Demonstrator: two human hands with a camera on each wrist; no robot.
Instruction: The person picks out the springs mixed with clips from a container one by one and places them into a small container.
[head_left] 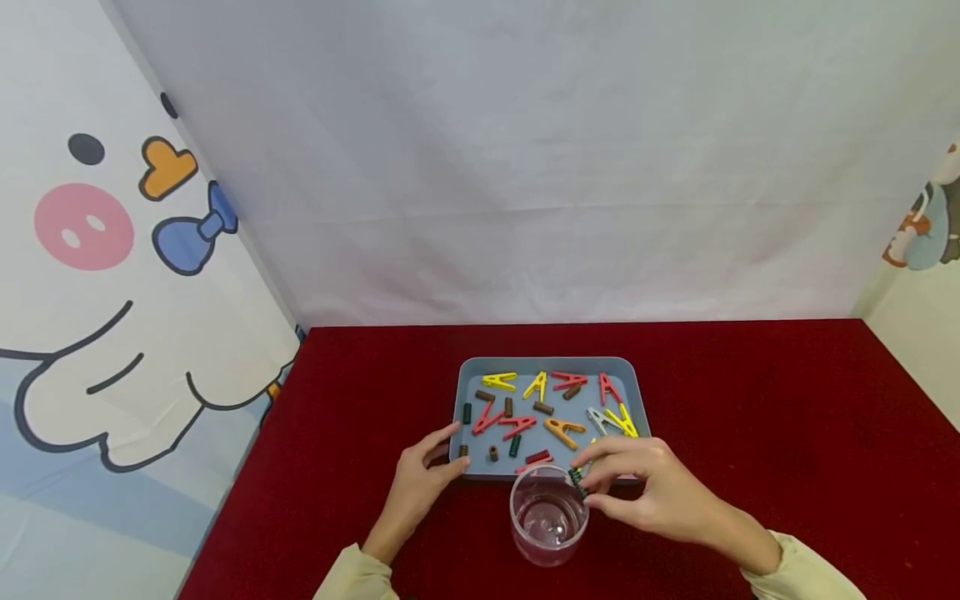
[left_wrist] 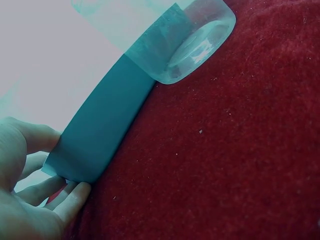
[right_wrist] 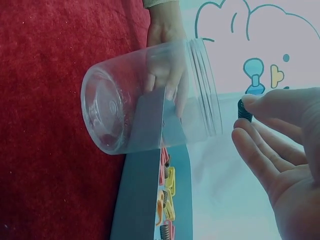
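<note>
My right hand (head_left: pixel 637 483) pinches a dark green coil spring (right_wrist: pixel 244 111) between thumb and fingers. It holds the spring at the right side of the mouth of a clear plastic jar (head_left: pixel 550 546); in the right wrist view, the spring appears just outside the rim. The jar stands upright, with no springs visible in it. At the left end of a shallow grey-blue tray (head_left: pixel 637 387), my left hand (head_left: pixel 420 479) grips the near corner, thumb over the rim and fingers against the outside. Brown springs (head_left: pixel 543 408), green springs (head_left: pixel 514 446) and a red spring (head_left: pixel 537 457) lie in the tray.
Among the springs lie several plastic clips: yellow clips (head_left: pixel 498 381), red clips (head_left: pixel 517 426), an orange clip (head_left: pixel 564 432) and a grey clip (head_left: pixel 602 420). Dark red cloth (head_left: pixel 750 400) covers the table. A pale curtain (head_left: pixel 570 167) hangs behind, and a cartoon-printed sheet (head_left: pixel 135 333) at left.
</note>
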